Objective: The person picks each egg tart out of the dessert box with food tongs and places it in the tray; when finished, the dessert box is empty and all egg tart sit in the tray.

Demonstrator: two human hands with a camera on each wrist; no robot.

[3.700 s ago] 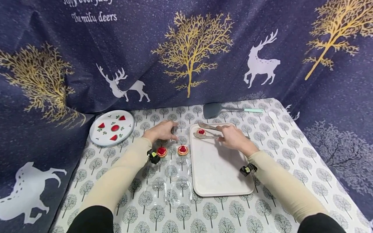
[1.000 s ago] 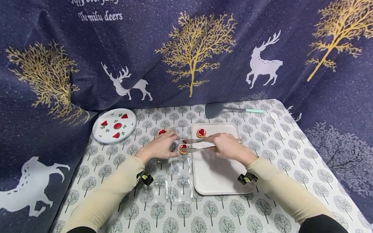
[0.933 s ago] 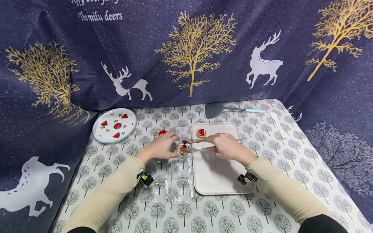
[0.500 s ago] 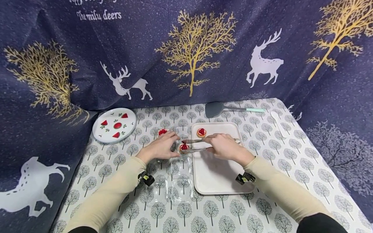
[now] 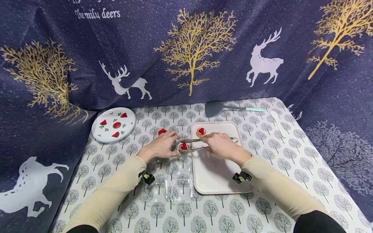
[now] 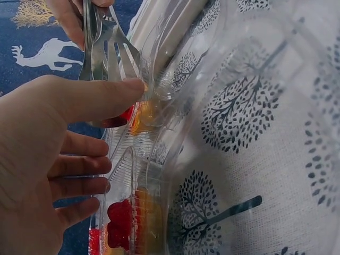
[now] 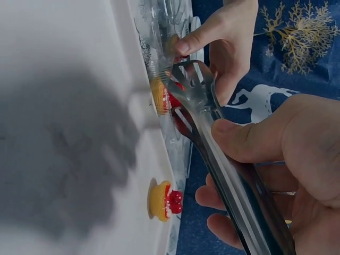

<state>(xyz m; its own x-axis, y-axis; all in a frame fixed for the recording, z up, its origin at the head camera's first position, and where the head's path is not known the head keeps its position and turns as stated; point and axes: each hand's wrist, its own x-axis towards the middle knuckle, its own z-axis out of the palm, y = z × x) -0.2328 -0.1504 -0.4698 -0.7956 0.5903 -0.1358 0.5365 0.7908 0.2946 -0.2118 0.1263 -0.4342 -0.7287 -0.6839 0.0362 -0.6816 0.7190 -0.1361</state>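
Observation:
My right hand (image 5: 222, 147) grips metal tongs (image 7: 204, 138) over the left edge of the white tray. The slotted tips of the tongs stand on either side of a small tart (image 5: 183, 147) with red fruit on top, in a clear plastic compartment container (image 5: 181, 197). My left hand (image 5: 163, 145) is at the container with fingers loosely extended, its thumb apart from the others. In the left wrist view its fingertips lie right at the clear plastic rim. Another red-topped tart (image 5: 162, 131) shows just beyond this hand. A further tart (image 7: 159, 201) sits on the tray's far left corner.
The white tray (image 5: 221, 181) lies right of the container. At the back left is a round plate (image 5: 109, 134) with watermelon designs. A grey spatula (image 5: 214, 109) with a mint handle lies behind the tray, and a white spoon (image 5: 278, 123) to its right.
The tongs have left the tart on the tray and moved left and nearer, around a tart in the container. My left hand has come nearer, uncovering the far tart.

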